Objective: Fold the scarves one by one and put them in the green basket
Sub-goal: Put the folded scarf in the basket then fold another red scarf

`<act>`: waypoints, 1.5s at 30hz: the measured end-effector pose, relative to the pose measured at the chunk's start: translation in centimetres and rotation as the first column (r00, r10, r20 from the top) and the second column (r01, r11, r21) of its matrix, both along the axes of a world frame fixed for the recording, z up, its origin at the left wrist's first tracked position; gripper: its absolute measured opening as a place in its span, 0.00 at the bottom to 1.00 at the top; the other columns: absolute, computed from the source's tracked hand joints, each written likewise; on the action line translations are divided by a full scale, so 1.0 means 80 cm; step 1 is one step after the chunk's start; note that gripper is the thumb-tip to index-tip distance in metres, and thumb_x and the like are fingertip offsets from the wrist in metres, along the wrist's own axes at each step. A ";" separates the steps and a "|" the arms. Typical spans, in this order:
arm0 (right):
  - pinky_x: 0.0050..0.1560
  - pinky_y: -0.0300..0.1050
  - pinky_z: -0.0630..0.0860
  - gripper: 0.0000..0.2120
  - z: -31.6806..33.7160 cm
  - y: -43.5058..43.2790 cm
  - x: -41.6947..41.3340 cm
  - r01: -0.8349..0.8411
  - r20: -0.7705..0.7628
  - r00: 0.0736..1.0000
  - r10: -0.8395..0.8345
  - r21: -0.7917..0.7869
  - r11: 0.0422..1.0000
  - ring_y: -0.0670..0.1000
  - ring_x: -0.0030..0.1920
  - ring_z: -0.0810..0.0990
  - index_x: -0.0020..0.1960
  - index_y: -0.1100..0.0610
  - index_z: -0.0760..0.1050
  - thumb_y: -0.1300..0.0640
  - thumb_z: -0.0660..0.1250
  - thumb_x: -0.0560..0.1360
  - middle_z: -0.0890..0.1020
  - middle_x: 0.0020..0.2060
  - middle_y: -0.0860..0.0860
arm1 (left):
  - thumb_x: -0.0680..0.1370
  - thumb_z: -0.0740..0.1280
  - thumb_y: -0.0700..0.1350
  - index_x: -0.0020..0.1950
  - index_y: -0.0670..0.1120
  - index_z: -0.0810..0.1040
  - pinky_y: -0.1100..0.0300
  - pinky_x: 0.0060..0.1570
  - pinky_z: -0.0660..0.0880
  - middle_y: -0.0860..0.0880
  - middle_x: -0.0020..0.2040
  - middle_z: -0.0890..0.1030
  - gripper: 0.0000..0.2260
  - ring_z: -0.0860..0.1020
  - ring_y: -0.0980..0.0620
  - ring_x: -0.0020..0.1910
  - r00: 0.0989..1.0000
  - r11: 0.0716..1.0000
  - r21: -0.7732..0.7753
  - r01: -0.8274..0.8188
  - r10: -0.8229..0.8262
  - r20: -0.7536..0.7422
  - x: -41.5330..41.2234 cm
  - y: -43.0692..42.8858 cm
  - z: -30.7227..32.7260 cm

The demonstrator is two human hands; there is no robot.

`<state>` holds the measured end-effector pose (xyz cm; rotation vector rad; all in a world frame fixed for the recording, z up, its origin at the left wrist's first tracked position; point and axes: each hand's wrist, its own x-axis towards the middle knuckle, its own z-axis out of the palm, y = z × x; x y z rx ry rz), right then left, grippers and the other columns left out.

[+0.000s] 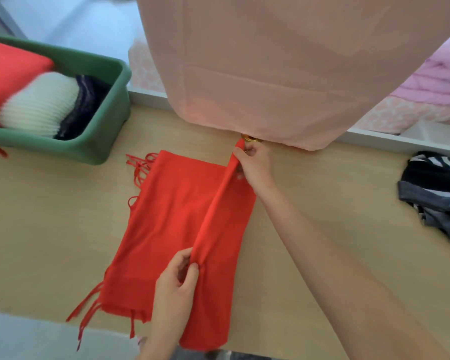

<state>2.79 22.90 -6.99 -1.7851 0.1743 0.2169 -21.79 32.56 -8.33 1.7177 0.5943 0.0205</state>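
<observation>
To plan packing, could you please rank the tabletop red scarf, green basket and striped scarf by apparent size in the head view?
1. red scarf
2. green basket, cropped left, so unsure
3. striped scarf, smallest

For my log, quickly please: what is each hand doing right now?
Left hand: pinches the near end of the raised fold of the red fringed fabric scarf.
Right hand: pinches the far end of the same fold.

My left hand (176, 279) pinches the near end of a raised fold in the red scarf (166, 229), and my right hand (256, 166) pinches its far end. The scarf lies mid-table (50, 216). The green basket (99, 149) sits at the far left corner, and a striped scarf (437, 188) is bunched at the right edge.
</observation>
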 end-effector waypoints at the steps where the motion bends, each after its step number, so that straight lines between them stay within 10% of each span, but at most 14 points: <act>1: 0.18 0.37 0.69 0.05 0.000 0.025 0.000 -0.017 0.015 1.000 0.017 -0.003 1.000 0.43 0.19 0.74 0.42 0.57 0.71 0.62 0.66 0.76 0.76 0.31 0.53 | 0.74 0.66 0.41 0.46 0.62 0.80 0.75 0.44 0.71 0.64 0.41 0.82 0.14 0.79 0.67 0.42 1.000 1.000 0.012 -0.026 0.026 -0.003 -0.002 0.021 0.000; 3: 0.18 0.36 0.68 0.08 -0.008 0.075 -0.001 -0.045 0.023 0.999 0.045 -0.015 0.999 0.43 0.18 0.74 0.40 0.56 0.69 0.63 0.65 0.76 0.77 0.31 0.54 | 0.71 0.62 0.46 0.45 0.70 0.78 0.76 0.45 0.70 0.66 0.42 0.82 0.17 0.79 0.68 0.43 0.997 0.996 0.051 -0.075 0.076 -0.018 -0.007 0.057 -0.003; 8: 0.26 0.49 0.79 0.04 -0.056 0.177 -0.010 -0.076 -0.002 0.997 0.076 -0.085 0.993 0.57 0.29 0.81 0.43 0.57 0.71 0.60 0.64 0.76 0.80 0.38 0.59 | 0.80 0.62 0.37 0.53 0.54 0.76 0.66 0.53 0.69 0.55 0.50 0.81 0.12 0.77 0.55 0.56 0.969 0.974 0.040 -0.224 0.227 -0.093 -0.013 0.127 -0.025; 11: 0.45 0.60 0.80 0.05 -0.093 0.201 -0.020 -0.190 -0.047 0.982 0.185 -0.116 0.975 0.58 0.42 0.83 0.44 0.54 0.74 0.61 0.62 0.77 0.82 0.41 0.57 | 0.75 0.69 0.56 0.60 0.57 0.72 0.54 0.53 0.71 0.52 0.52 0.79 0.15 0.77 0.51 0.54 0.935 0.965 0.040 -0.257 0.259 -0.243 -0.015 0.152 -0.048; 17: 0.65 0.44 0.69 0.15 -0.084 0.162 -0.051 -0.265 0.192 0.917 0.349 -0.361 0.894 0.52 0.61 0.77 0.63 0.60 0.74 0.63 0.63 0.77 0.79 0.60 0.54 | 0.76 0.69 0.45 0.58 0.61 0.74 0.51 0.49 0.76 0.55 0.47 0.81 0.15 0.80 0.51 0.48 0.949 0.947 0.308 -0.089 0.174 -0.261 -0.023 0.173 -0.076; 28: 0.60 0.50 0.66 0.32 -0.119 0.062 -0.084 0.238 0.154 0.971 -0.181 -0.643 0.728 0.58 0.57 0.73 0.57 0.61 0.72 0.38 0.72 0.66 0.77 0.53 0.57 | 0.74 0.71 0.52 0.65 0.43 0.74 0.50 0.55 0.72 0.45 0.55 0.79 0.23 0.76 0.45 0.56 0.997 0.796 0.602 0.059 -0.022 -0.070 0.148 0.184 -0.075; 37: 0.51 0.55 0.70 0.11 -0.130 0.059 -0.072 0.255 0.236 0.965 -0.117 -0.723 0.642 0.64 0.51 0.77 0.56 0.66 0.75 0.61 0.63 0.78 0.80 0.48 0.63 | 0.83 0.56 0.45 0.55 0.39 0.75 0.51 0.38 0.65 0.38 0.51 0.80 0.12 0.78 0.36 0.50 0.988 0.657 0.747 0.098 0.023 -0.150 0.188 0.187 -0.109; 45: 0.74 0.52 0.52 0.27 -0.130 0.078 -0.061 0.068 0.323 0.889 0.325 -0.794 0.604 0.56 0.75 0.58 0.75 0.59 0.61 0.46 0.49 0.80 0.62 0.75 0.56 | 0.79 0.57 0.45 0.66 0.41 0.76 0.51 0.67 0.62 0.42 0.66 0.76 0.18 0.70 0.42 0.68 0.890 0.454 0.884 0.110 -0.442 0.116 0.217 0.173 -0.111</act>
